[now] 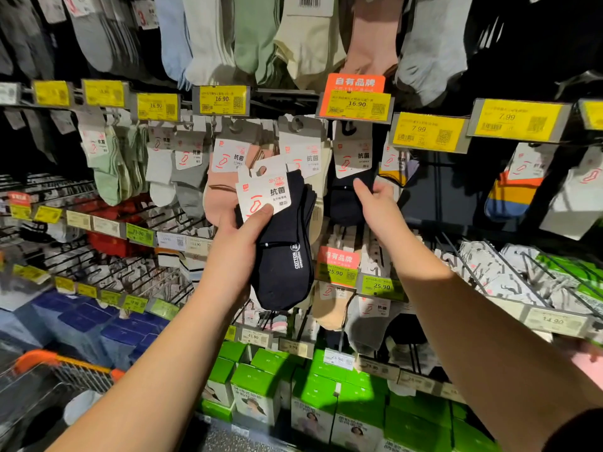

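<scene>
The left forearm (169, 347) and right forearm (456, 298) are bare from the near edge up to the left hand (238, 236) and right hand (375, 203). A dark sleeve (577, 432) covers the right arm at the near right corner. The left thumbnail (268, 208) is short.

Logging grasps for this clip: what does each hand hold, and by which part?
Left hand grips a navy sock pack near its top, thumb on the card label. Right hand pinches a hanging dark sock pack below its tag.

Left hand (243, 228) grips a navy sock pack (284, 249); right hand (378, 207) holds hanging dark socks (346, 203).
</scene>
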The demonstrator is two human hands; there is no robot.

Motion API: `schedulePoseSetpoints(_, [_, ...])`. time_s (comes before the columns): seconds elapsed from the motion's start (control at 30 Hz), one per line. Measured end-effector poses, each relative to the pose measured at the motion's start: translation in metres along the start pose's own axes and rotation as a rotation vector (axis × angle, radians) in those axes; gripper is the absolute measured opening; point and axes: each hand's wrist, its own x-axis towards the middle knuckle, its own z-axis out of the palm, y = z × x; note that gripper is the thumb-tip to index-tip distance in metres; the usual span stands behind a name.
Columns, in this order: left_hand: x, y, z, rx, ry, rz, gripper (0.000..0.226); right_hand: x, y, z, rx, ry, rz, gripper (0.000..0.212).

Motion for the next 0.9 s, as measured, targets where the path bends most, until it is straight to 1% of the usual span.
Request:
schedulePoseSetpoints(0.07, [-0.002,0.000,0.001,-0.008,0.006,-0.008,0.069,-0.013,0.006,-0.003,0.031,-0.009,0.013,0.070])
schedulePoseSetpoints(0.13, [-0.003,-0.002,0.002,-0.025,0.003,-0.009,0.075,-0.030,0.011,-0.007,0.082,0.013,0.024,0.063])
schedulePoseSetpoints(0.23, [-0.006,-0.004,0.005,-0.044,-0.015,-0.005,0.069,-0.058,0.012,-0.010,0.157,0.047,-0.014,0.035])
schedulePoseSetpoints(0.3, [-0.007,-0.005,0.008,-0.027,-0.030,-0.001,0.067,-0.074,0.006,-0.006,0.199,0.016,-0.052,0.023])
schedulePoseSetpoints(0.37, [-0.008,-0.005,0.013,0.004,-0.027,0.004,0.066,-0.089,-0.003,0.002,0.274,-0.082,-0.065,0.022])
schedulePoseSetpoints(0.43, [-0.010,-0.006,0.018,0.034,-0.014,0.014,0.062,-0.104,-0.012,0.010,0.314,-0.184,-0.083,0.026])
schedulePoseSetpoints(0.5, [-0.012,-0.008,0.024,0.065,-0.007,0.028,0.051,-0.117,-0.017,0.016,0.276,-0.264,-0.104,0.042])
schedulePoseSetpoints(0.53, [-0.014,-0.008,0.026,0.088,-0.001,0.034,0.042,-0.122,-0.017,0.019,0.273,-0.271,-0.122,0.046])
schedulePoseSetpoints(0.57, [-0.015,-0.009,0.028,0.121,0.008,0.039,0.036,-0.126,-0.017,0.021,0.293,-0.262,-0.139,0.041])
schedulePoseSetpoints(0.6, [-0.016,-0.008,0.029,0.152,0.003,0.038,0.032,-0.129,-0.017,0.022,0.337,-0.259,-0.143,0.030])
schedulePoseSetpoints(0.67, [-0.017,-0.005,0.032,0.180,-0.029,0.038,0.031,-0.131,-0.014,0.023,0.433,-0.281,-0.106,0.014])
schedulePoseSetpoints(0.73, [-0.019,-0.008,0.033,0.172,-0.073,0.031,0.047,-0.131,-0.011,0.023,0.490,-0.301,-0.082,0.012])
schedulePoseSetpoints(0.8, [-0.019,-0.015,0.031,0.159,-0.074,0.037,0.057,-0.131,-0.009,0.022,0.557,-0.302,-0.054,0.012])
schedulePoseSetpoints(0.87, [-0.025,-0.012,0.031,0.225,-0.115,0.077,0.051,-0.132,-0.010,0.019,0.654,-0.299,-0.014,0.015])
schedulePoseSetpoints(0.9, [-0.024,-0.012,0.030,0.211,-0.130,0.089,0.047,-0.132,-0.009,0.018,0.696,-0.303,0.002,0.016])
